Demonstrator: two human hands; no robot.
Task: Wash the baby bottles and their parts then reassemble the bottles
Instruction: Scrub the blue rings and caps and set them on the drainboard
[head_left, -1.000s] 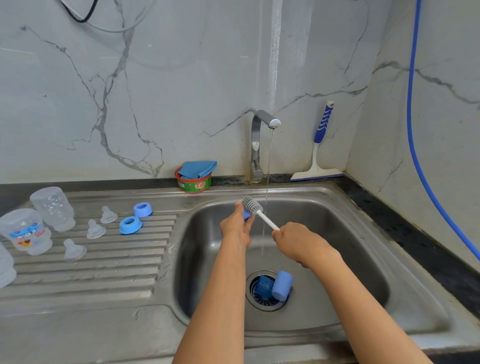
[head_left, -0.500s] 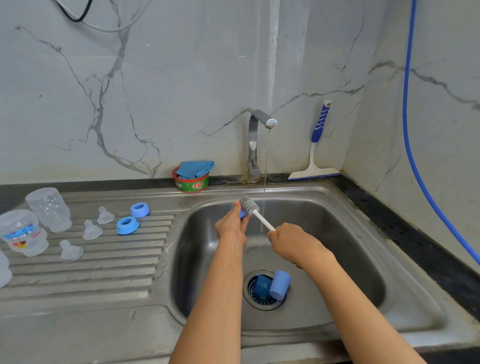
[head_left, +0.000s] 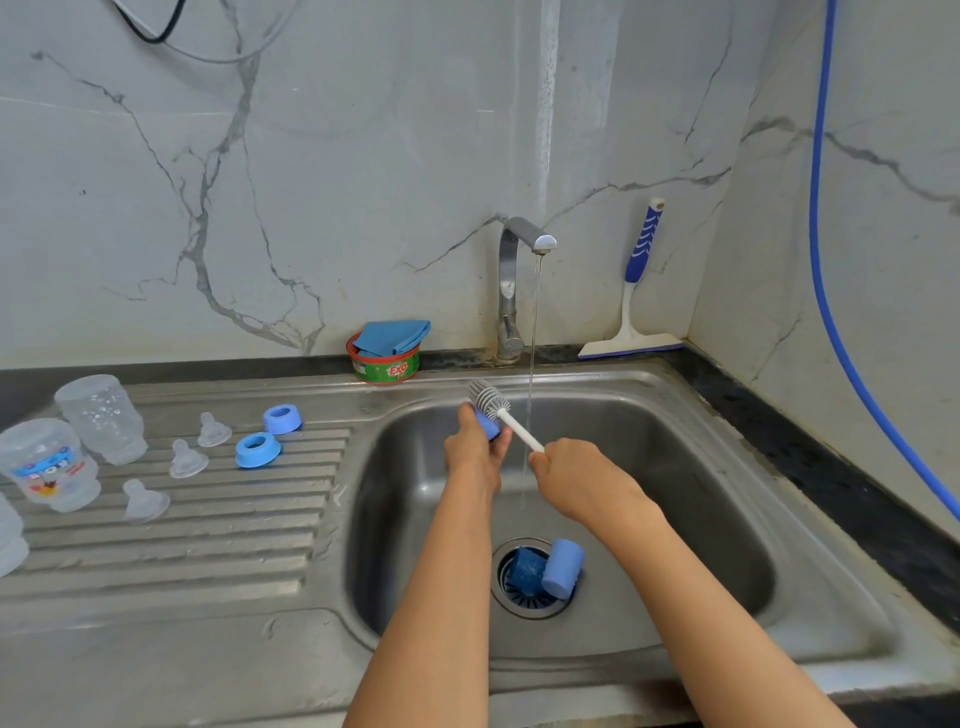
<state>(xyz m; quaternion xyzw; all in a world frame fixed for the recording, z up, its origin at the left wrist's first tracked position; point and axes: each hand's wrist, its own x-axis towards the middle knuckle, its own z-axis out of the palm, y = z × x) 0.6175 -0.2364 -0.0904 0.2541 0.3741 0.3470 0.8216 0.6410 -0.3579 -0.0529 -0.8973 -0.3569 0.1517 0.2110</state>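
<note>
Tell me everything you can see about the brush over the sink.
The brush has a grey ribbed head that looks like silicone and a thin white handle. It slants up to the left over the sink basin, beside the water stream. The right hand grips the handle's lower end; the head sits against a blue part held in the left hand.

The sink (head_left: 675, 384) is grey steel. Over it are a grey-bristled, white-handled brush (head_left: 489, 400) and a light-blue piece (head_left: 488, 427). In it lie a dark-blue cap (head_left: 524, 569) and a pale-blue cap (head_left: 562, 569). Left of it are light-blue rings (head_left: 257, 450) and a clear bottle (head_left: 49, 465) printed blue and red. Behind it are a green-and-red tub (head_left: 384, 368), a blue cloth (head_left: 392, 336) and a grey-veined white wall (head_left: 363, 156).
</note>
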